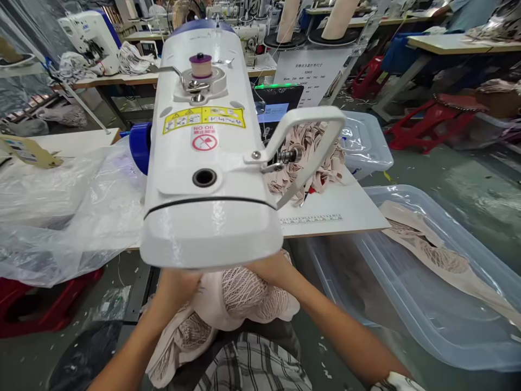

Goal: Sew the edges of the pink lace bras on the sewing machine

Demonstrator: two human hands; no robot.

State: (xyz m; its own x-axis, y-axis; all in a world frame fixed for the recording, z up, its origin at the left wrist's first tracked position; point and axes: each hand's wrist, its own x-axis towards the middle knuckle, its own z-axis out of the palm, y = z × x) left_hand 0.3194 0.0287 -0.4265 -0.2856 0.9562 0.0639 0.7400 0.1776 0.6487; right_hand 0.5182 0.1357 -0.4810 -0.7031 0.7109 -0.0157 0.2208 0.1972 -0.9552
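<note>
A white sewing machine (215,228) with a purple-rimmed thread bobbin (201,66) on top fills the middle of the view. Under its front end, a beige lace bra (244,293) hangs down over my lap. My left hand (179,285) is against the bra's left side, and my right hand (271,267) reaches in over the lace from the right. The machine head covers the fingers of both hands, so their grip does not show. The needle area is hidden too.
Beige strips (313,152) lie heaped on the white tabletop (345,206), behind a ruler strip (311,219). At right, a clear plastic bin (411,304) holds another beige lace piece (431,244). Plastic sheeting (81,201) covers the left table. A red stool (439,117) stands behind.
</note>
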